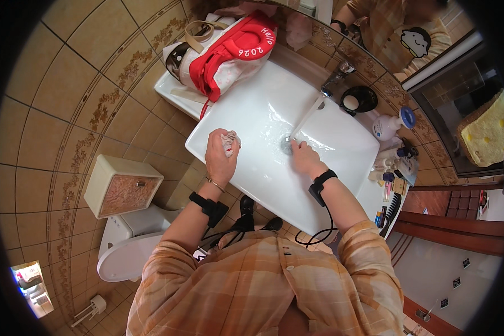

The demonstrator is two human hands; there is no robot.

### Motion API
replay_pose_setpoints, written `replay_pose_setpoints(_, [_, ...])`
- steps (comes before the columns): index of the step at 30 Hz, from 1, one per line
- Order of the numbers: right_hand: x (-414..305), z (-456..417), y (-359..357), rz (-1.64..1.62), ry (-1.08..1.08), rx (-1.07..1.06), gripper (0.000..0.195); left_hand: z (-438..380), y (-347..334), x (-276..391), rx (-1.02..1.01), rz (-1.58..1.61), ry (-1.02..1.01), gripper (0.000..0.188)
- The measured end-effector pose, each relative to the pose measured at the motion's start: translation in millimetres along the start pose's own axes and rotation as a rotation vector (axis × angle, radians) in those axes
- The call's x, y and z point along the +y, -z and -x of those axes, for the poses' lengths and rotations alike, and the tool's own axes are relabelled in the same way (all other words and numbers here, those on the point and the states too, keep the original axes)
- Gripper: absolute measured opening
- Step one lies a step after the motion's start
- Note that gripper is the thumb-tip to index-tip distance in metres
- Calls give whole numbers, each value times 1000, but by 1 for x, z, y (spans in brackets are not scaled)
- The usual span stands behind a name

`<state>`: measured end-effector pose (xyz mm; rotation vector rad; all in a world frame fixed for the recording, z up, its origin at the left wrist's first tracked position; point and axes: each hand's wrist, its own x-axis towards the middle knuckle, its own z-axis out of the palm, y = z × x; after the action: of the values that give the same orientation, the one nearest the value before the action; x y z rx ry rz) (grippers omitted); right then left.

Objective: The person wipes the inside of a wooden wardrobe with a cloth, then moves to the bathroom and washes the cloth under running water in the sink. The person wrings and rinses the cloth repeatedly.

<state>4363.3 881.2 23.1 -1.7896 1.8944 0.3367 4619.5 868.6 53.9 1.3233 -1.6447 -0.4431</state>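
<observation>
My left hand (220, 158) is closed around a crumpled pale cloth (230, 142) with a bit of red on it, above the left front rim of the white washbasin (252, 168). Water (310, 114) runs from the chrome faucet (338, 77) in a slanting stream. It lands by the round metal drain (286, 145), and wet ripples spread around it. My right hand (307, 158) reaches down into the basin with its fingertips at the drain and the stream. Its fingers are curled, and whether anything lies between them is hidden.
A red and white fabric bag (231, 56) with writing rests on the basin's left ledge. Behind the faucet's right side is a black soap dish (363, 99). A pump bottle (386, 127), several small bottles and a black comb (392, 210) line the right ledge. Black cables (319, 239) hang from my wrists.
</observation>
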Motion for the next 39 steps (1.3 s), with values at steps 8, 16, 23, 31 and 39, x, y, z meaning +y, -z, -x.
replay_pose_setpoints(8, [1, 5, -18, 131, 75, 138, 46, -1, -1, 1, -14, 4, 18, 28])
replay_pose_setpoints(16, [-8, 6, -18, 174, 44, 82, 57, 0, -1, 0, -15, -6, 8, 28])
replay_pose_setpoints(23, [-7, 13, -24, 268, 128, 114, 52, 0, 0, 3, -9, 0, 28, 27])
replay_pose_setpoints(31, [-4, 13, -29, 200, 99, 156, 44, 0, -1, 3, -5, -22, -19, 25])
replay_pose_setpoints(39, [9, 32, 3, 106, 120, 22, 44, 0, 0, 5, -9, -38, -31, 25])
